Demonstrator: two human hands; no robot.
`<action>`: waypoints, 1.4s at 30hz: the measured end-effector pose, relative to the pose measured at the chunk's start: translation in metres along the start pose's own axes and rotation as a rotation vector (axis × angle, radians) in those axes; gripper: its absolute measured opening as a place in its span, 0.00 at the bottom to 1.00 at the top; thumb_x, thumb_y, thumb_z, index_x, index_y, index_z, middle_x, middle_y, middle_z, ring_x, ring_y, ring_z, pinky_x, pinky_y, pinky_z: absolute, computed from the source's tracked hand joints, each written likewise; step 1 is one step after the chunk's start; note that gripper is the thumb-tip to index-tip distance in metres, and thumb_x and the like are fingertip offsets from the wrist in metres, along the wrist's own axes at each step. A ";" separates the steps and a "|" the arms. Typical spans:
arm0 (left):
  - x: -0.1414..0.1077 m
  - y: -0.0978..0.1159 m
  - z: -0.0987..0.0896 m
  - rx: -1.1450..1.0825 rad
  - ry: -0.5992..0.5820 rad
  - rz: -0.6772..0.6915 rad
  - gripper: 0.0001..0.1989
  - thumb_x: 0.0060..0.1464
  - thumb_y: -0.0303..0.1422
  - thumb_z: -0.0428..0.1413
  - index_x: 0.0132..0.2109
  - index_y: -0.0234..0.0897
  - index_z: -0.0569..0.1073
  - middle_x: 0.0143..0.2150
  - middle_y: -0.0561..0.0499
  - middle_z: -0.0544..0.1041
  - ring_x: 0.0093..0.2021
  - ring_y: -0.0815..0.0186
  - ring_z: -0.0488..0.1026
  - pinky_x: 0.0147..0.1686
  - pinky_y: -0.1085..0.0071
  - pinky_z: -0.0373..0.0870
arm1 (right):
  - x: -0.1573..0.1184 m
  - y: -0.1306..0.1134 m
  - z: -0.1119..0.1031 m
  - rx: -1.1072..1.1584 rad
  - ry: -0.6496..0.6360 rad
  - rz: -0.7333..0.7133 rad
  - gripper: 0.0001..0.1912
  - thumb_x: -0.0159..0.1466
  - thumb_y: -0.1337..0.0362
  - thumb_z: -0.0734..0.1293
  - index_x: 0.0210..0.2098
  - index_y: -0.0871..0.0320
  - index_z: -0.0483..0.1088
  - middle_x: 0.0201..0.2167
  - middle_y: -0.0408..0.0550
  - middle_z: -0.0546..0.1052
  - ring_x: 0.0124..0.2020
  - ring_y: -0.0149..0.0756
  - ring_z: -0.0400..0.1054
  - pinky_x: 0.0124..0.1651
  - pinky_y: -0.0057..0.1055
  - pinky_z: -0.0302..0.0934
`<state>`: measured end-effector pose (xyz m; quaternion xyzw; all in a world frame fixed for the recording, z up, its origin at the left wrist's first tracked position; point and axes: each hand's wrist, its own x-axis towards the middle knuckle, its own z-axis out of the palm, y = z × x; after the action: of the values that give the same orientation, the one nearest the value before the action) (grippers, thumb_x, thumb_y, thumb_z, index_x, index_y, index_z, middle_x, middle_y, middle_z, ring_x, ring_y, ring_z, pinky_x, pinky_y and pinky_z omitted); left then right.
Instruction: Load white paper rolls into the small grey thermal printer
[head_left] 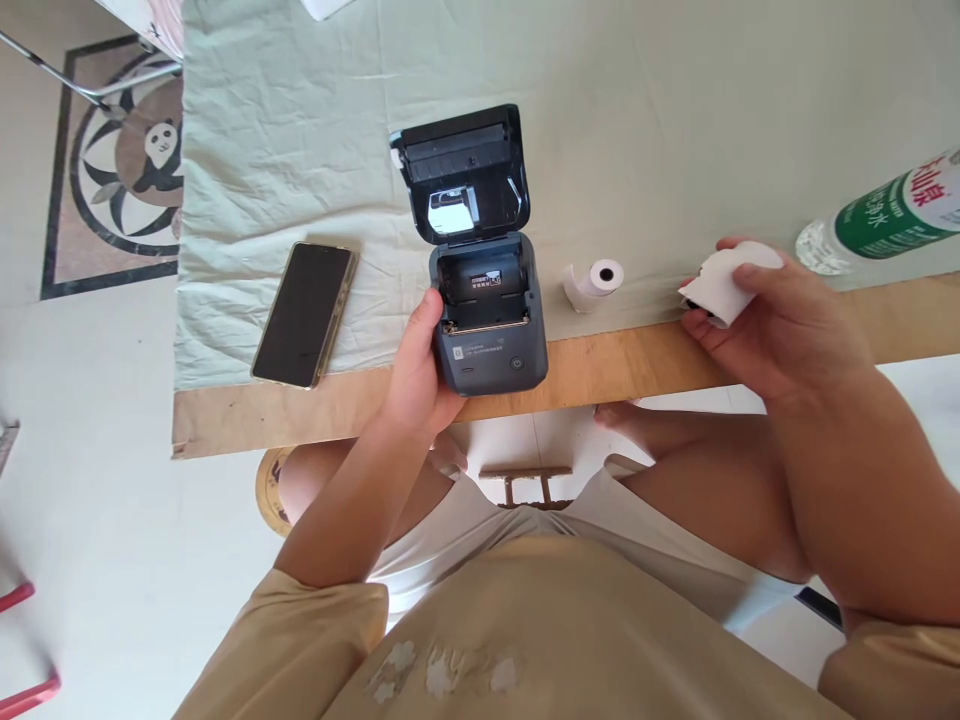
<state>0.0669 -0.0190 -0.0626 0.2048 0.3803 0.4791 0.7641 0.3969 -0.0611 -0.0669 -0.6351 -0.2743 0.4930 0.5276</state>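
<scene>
My left hand grips the left side of a dark label printer, its thumb on the front corner. The printer's lid stands raised, and the compartment under it shows a black inside with a small white label. On the right, my right hand holds a white paper roll between thumb and fingers, above the table edge. A smaller white roll with a dark core sits on the cloth between the printer and my right hand.
A phone lies on the green cloth left of the printer. A water bottle with a green label lies at the far right. The table's bare wooden edge runs along the front.
</scene>
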 end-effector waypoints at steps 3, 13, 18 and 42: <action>-0.001 0.001 0.001 -0.012 0.013 -0.005 0.18 0.73 0.50 0.63 0.52 0.42 0.88 0.49 0.47 0.93 0.67 0.42 0.87 0.63 0.51 0.87 | 0.000 0.000 0.003 -0.033 -0.036 -0.032 0.30 0.58 0.58 0.78 0.58 0.44 0.70 0.51 0.49 0.74 0.50 0.42 0.76 0.41 0.40 0.74; -0.003 -0.001 0.001 -0.084 0.014 0.007 0.16 0.74 0.48 0.63 0.51 0.40 0.87 0.50 0.48 0.92 0.70 0.44 0.85 0.68 0.54 0.85 | -0.002 0.000 0.018 -0.064 -0.026 -0.021 0.25 0.56 0.57 0.75 0.52 0.50 0.71 0.49 0.54 0.76 0.55 0.50 0.80 0.46 0.48 0.79; -0.005 -0.002 0.004 -0.007 0.005 0.018 0.14 0.74 0.46 0.64 0.49 0.40 0.86 0.50 0.47 0.92 0.70 0.46 0.85 0.68 0.56 0.84 | -0.014 -0.012 0.034 -0.114 0.036 -0.174 0.33 0.50 0.66 0.72 0.55 0.46 0.71 0.45 0.46 0.73 0.52 0.47 0.81 0.51 0.54 0.80; -0.004 -0.006 -0.013 0.053 -0.134 0.070 0.20 0.67 0.51 0.71 0.54 0.43 0.82 0.46 0.51 0.89 0.51 0.54 0.89 0.43 0.64 0.85 | -0.023 -0.025 0.147 -0.978 -0.270 -1.420 0.18 0.65 0.80 0.67 0.46 0.50 0.71 0.56 0.41 0.88 0.51 0.40 0.85 0.50 0.39 0.74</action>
<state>0.0593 -0.0261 -0.0728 0.2698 0.3334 0.4805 0.7650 0.2586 -0.0148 -0.0292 -0.4055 -0.8462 -0.0544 0.3414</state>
